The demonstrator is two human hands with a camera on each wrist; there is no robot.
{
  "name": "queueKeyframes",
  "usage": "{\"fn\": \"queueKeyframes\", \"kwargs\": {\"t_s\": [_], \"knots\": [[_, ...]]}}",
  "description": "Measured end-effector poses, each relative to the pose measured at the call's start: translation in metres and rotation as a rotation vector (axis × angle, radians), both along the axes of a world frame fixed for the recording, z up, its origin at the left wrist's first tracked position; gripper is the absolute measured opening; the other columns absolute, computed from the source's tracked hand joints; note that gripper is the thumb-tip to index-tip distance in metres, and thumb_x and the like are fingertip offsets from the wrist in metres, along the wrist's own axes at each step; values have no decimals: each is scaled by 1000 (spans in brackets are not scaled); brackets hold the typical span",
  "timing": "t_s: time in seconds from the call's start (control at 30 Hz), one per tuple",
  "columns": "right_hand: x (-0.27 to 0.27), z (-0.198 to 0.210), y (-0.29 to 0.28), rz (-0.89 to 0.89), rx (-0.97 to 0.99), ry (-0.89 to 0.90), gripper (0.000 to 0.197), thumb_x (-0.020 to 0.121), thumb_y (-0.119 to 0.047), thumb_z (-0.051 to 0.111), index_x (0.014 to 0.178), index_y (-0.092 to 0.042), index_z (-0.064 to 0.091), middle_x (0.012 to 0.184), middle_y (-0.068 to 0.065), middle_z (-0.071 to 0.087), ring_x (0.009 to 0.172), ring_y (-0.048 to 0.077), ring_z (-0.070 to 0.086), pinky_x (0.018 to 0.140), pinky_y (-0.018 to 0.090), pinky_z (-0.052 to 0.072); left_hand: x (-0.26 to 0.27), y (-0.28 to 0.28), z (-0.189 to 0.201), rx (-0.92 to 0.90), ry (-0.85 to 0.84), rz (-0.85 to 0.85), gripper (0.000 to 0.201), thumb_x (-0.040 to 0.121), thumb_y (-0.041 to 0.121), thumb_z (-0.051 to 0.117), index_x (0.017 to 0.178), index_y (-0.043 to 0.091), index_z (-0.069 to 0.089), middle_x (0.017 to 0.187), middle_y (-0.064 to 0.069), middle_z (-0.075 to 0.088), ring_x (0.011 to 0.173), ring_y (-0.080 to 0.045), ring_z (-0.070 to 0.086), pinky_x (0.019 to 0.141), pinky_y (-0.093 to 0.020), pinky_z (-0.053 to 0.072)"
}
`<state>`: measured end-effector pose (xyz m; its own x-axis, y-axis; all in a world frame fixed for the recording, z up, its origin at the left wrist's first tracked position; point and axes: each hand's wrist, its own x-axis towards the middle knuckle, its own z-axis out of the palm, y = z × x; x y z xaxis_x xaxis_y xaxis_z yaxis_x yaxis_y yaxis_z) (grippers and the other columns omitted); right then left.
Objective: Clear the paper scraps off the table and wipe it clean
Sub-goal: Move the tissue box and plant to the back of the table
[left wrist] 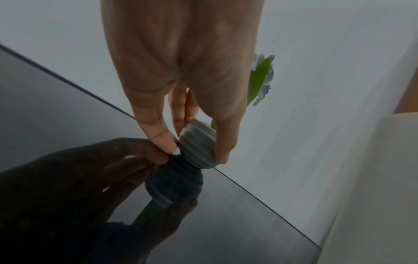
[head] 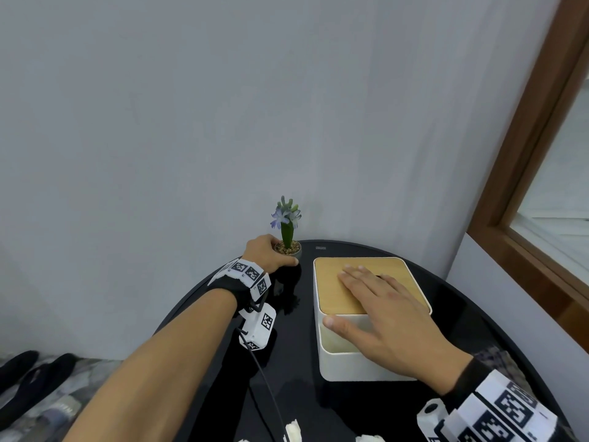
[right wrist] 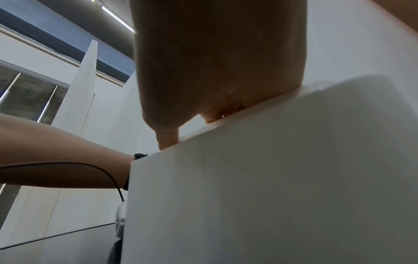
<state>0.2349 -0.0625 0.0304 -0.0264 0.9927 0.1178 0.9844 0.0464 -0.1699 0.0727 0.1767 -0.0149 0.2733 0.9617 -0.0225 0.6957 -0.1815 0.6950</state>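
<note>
The left hand (head: 266,250) grips the small pot (head: 288,249) at the far edge of the black table (head: 462,301), its fingers (left wrist: 158,132) curled round the ribbed wall with the thumb on the other side. The right hand (head: 387,309) lies flat on the box (head: 350,355), fingers straight over the wooden lid (head: 331,282) and thumb down by the front rim, holding nothing. Both hands sit on the two things that stand in the way, so this reads as getting pot and box aside to free the surface for wiping. The paper scraps (head: 293,432) lie at the near edge of the table, well apart from both hands and untouched.

The head view alone shows the scraps, the whole box and how pot and box stand side by side. The left wrist view shows what the head view hides: the pot's base meets its own reflection in the glossy top, so it looks set down or barely raised; I cannot tell which. The right wrist view shows only the box's white side (right wrist: 271,178) and the palm (right wrist: 214,62) resting on its top edge, with the left forearm (right wrist: 56,151) behind.
</note>
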Motion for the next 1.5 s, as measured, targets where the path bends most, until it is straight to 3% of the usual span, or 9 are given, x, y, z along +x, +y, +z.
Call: {"fn": "queueKeyframes", "kwargs": {"t_s": [0.17,0.37,0.6,0.77,0.9,1.03,1.23,1.37,1.5], "knots": [[0,-2,1,1,17,5,82,82,-80,20,150,-35,17,160,-19,12,147,0,7,118,26,-1,-1,-2,1,-26,4,8,59,53,52,86,97,18,66,92,-1,70,85,-20,68,79,-39,59],[1,-4,2,6,20,15,84,80,-81,19,151,-34,18,160,-18,14,147,1,7,119,27,0,-5,-6,1,-42,14,28,90,40,62,81,112,15,57,103,-1,64,87,-20,67,79,-39,59],[1,-4,1,9,27,25,83,82,-79,25,150,-32,20,160,-15,17,147,3,10,120,29,4,-7,-22,7,-3,32,41,81,57,59,80,118,10,57,106,-5,64,89,-22,66,82,-37,57],[3,-7,2,14,37,21,84,82,-79,25,150,-29,23,160,-12,20,147,6,13,121,33,8,-11,-35,11,42,24,51,66,71,49,79,117,9,55,106,-6,60,93,-20,54,78,-28,42],[4,-10,4,23,41,0,89,79,-80,19,150,-27,24,160,-10,22,147,9,15,121,35,11,-21,-56,17,52,-21,39,79,73,46,79,135,7,47,125,-8,60,114,-24,56,85,-26,39],[5,-8,2,44,25,-53,92,78,-79,15,151,-23,21,161,-6,19,148,11,14,121,36,10,-30,-88,27,91,-71,-9,73,75,48,77,133,13,50,124,-1,61,103,-11,53,85,-24,39],[13,4,-21,42,93,95,75,86,-67,44,146,-23,33,155,-5,31,141,17,28,118,33,17,-43,-143,41,102,-107,-144,74,75,58,71,136,22,50,128,9,59,102,-3,61,87,-23,48],[31,6,-49,-28,144,166,84,82,-70,50,147,-20,31,154,-1,33,141,19,31,116,39,28,-45,-182,43,79,-95,-213,91,69,71,68,144,26,40,131,12,57,102,0,61,80,-17,45],[46,-3,-69,-151,116,281,101,69,-80,55,147,-22,27,148,0,37,136,20,35,111,41,35,-40,-208,37,65,-50,-249,103,64,69,74,147,22,36,132,8,55,102,-3,60,76,-16,44]]}}
